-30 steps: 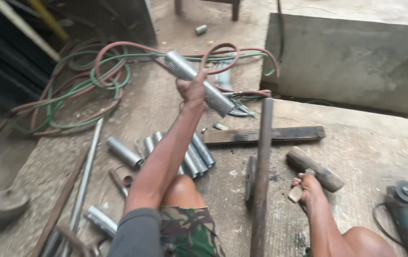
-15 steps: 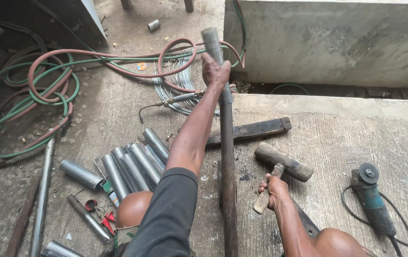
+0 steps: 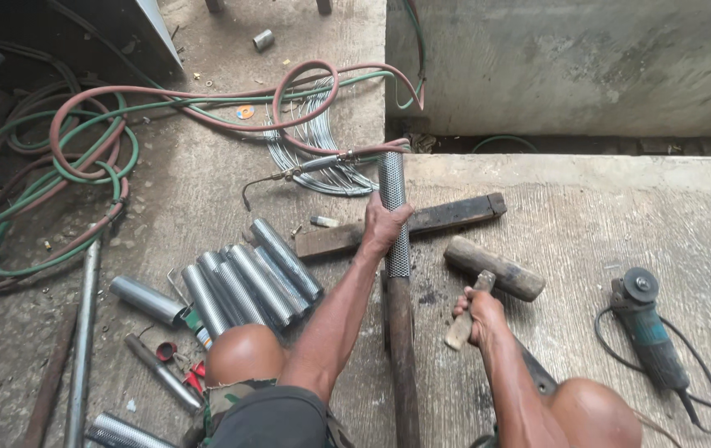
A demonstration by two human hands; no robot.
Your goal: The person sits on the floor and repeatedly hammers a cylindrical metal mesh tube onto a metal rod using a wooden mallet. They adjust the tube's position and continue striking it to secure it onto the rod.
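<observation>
My left hand (image 3: 382,226) grips a perforated metal tube (image 3: 393,199) that lies lengthwise on a long rusty steel bar (image 3: 400,357) running toward me between my knees. The tube crosses over a dark flat bar (image 3: 455,214) laid crosswise on the concrete. My right hand (image 3: 480,314) is closed round the wooden handle of a heavy hammer (image 3: 495,269), whose cylindrical head rests on the floor just right of the tube.
Several more perforated tubes (image 3: 252,278) lie bundled by my left knee. An angle grinder (image 3: 647,336) with cable sits at right. Red and green hoses (image 3: 82,158), a cutting torch (image 3: 314,166) and a wire coil (image 3: 322,141) lie ahead. A concrete wall (image 3: 571,66) rises beyond.
My left hand has brought the tube down from the air and laid it on the rusty bar. The right hand kept its hold on the hammer handle.
</observation>
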